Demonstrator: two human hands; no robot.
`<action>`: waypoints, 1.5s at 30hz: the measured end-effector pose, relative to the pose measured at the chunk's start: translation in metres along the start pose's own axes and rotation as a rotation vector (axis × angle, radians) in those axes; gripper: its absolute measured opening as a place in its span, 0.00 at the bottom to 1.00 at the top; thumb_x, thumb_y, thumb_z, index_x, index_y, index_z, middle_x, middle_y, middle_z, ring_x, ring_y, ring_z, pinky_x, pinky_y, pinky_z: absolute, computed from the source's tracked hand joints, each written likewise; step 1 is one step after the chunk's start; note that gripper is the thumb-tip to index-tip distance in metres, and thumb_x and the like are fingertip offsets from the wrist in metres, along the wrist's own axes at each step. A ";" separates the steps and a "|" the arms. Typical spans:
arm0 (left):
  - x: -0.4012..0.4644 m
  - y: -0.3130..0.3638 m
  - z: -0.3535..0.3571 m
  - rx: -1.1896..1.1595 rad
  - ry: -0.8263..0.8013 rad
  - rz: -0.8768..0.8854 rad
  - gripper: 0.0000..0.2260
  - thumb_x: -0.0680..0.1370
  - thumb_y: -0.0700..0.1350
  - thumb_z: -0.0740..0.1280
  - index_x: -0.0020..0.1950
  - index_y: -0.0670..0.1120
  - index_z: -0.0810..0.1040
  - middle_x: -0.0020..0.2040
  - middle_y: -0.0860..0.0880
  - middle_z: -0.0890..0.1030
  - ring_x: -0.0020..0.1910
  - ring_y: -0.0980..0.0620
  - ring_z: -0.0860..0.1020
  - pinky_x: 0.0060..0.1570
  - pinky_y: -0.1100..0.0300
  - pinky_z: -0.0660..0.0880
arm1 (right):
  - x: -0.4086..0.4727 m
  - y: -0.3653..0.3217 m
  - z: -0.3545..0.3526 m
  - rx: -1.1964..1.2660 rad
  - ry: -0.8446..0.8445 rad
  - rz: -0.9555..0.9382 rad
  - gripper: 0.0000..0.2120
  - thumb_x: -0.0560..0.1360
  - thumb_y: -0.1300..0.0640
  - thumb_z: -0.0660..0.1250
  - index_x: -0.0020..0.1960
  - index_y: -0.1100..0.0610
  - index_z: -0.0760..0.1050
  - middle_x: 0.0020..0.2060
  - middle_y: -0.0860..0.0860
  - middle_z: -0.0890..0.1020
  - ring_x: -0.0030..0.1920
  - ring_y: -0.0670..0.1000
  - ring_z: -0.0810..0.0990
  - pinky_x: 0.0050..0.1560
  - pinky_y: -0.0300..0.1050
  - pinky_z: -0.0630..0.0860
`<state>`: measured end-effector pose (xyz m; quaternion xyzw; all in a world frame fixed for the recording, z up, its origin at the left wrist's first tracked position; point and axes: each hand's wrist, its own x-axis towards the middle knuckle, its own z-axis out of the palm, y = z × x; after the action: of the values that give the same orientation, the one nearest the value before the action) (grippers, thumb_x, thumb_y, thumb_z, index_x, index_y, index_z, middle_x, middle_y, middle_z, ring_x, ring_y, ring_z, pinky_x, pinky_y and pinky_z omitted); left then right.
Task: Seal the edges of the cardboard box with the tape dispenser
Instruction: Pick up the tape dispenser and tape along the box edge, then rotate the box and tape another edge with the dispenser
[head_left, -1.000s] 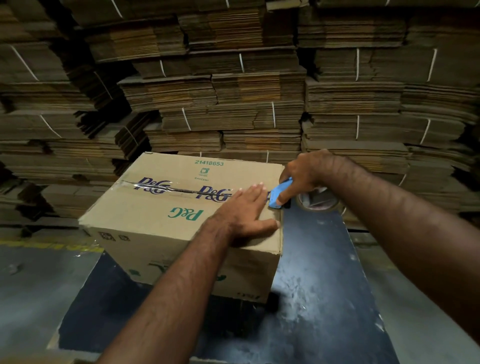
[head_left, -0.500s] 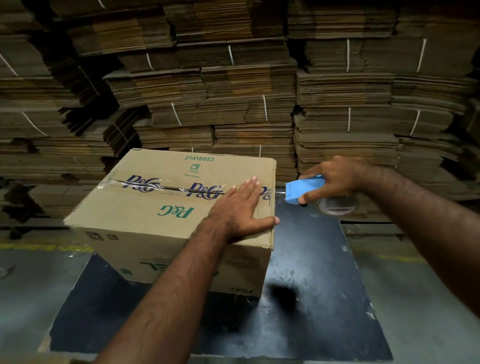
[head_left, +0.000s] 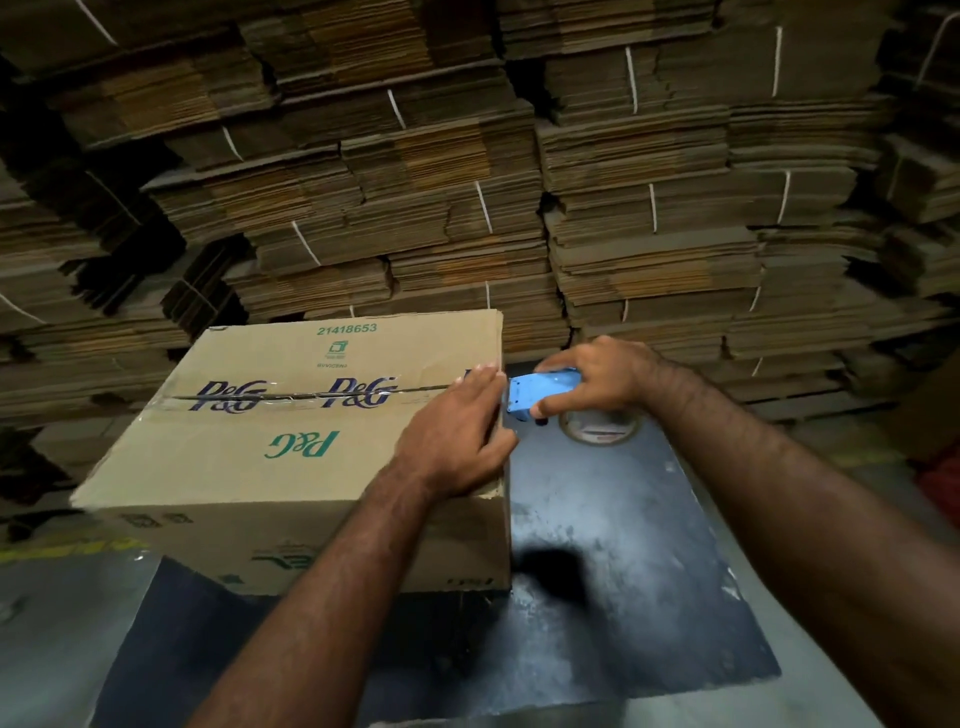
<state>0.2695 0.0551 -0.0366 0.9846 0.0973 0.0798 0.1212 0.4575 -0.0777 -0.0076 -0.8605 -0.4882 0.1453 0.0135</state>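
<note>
A brown cardboard box with P&G print stands on a dark sheet, and clear printed tape runs along its top seam. My left hand lies flat on the box's top right corner, fingers straight, thumb over the right edge. Just right of that corner my right hand grips the blue tape dispenser, whose front end is close to the box's right edge at the seam. The dispenser's tape roll hangs below my right hand.
The dark sheet lies on a grey floor and extends to the right of the box. Tall stacks of strapped, flattened cartons form a wall right behind the box. A yellow floor line runs at the left.
My right hand pulled the dispenser away to the right of the box, then brought it back close to the corner. My left hand stayed on the box top, sliding slightly toward the seam.
</note>
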 end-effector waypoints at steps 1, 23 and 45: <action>-0.001 0.001 -0.002 0.000 0.006 0.001 0.30 0.79 0.51 0.61 0.80 0.43 0.61 0.81 0.44 0.60 0.80 0.49 0.57 0.75 0.60 0.51 | 0.000 -0.001 -0.001 0.019 -0.004 0.003 0.36 0.67 0.23 0.61 0.71 0.39 0.69 0.55 0.44 0.79 0.50 0.46 0.74 0.53 0.48 0.73; 0.025 0.003 0.003 0.252 -0.111 0.118 0.35 0.75 0.59 0.50 0.73 0.37 0.68 0.80 0.38 0.58 0.80 0.44 0.52 0.79 0.49 0.50 | -0.033 -0.033 0.230 0.223 -0.029 0.721 0.30 0.77 0.51 0.66 0.75 0.53 0.58 0.63 0.58 0.73 0.62 0.59 0.76 0.58 0.54 0.75; -0.023 -0.023 -0.005 0.038 -0.072 -0.005 0.28 0.85 0.53 0.47 0.82 0.43 0.48 0.83 0.44 0.49 0.81 0.49 0.46 0.79 0.50 0.46 | 0.000 -0.130 0.061 1.232 0.442 0.358 0.33 0.78 0.30 0.49 0.76 0.47 0.65 0.74 0.47 0.68 0.74 0.48 0.65 0.75 0.52 0.60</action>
<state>0.2422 0.0731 -0.0404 0.9887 0.0970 0.0420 0.1063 0.3331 -0.0166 -0.0445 -0.7727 -0.1519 0.2175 0.5766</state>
